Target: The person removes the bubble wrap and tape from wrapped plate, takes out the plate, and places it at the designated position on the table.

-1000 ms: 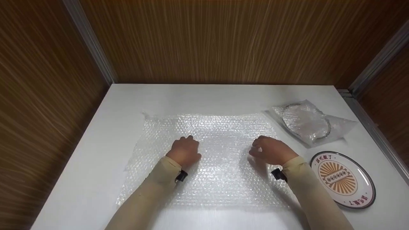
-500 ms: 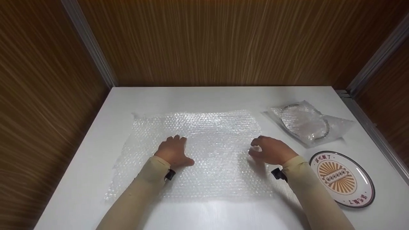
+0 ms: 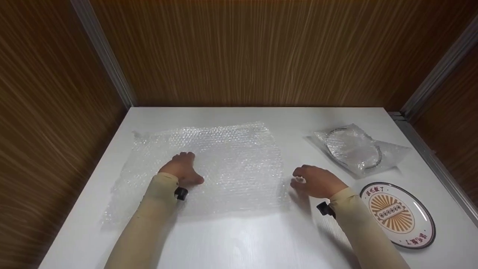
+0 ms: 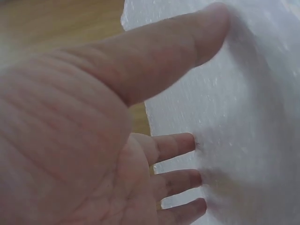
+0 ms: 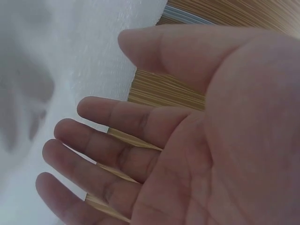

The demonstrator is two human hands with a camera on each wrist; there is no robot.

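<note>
A clear sheet of bubble wrap [image 3: 239,168] lies flat on the white table, left of centre. My left hand [image 3: 181,168] rests on its left half with thumb and fingers spread; in the left wrist view the fingertips [image 4: 190,176] touch the wrap. Just off the sheet's right edge hovers my right hand [image 3: 317,180], fingers loosely bent and apart from the thumb. The right wrist view shows its palm [image 5: 187,164] with nothing held, the wrap's edge beyond.
An oval plate [image 3: 397,216] with an orange sunburst print lies at the right, beside the right forearm. Behind it sits another plate wrapped in bubble wrap [image 3: 354,149]. Wood-grain panels [image 3: 239,56] enclose the back and sides of the white table [image 3: 239,243].
My left hand has moved left, and the bubble wrap has slid left with it, out from under my right hand. The right hand has stayed nearly in place.
</note>
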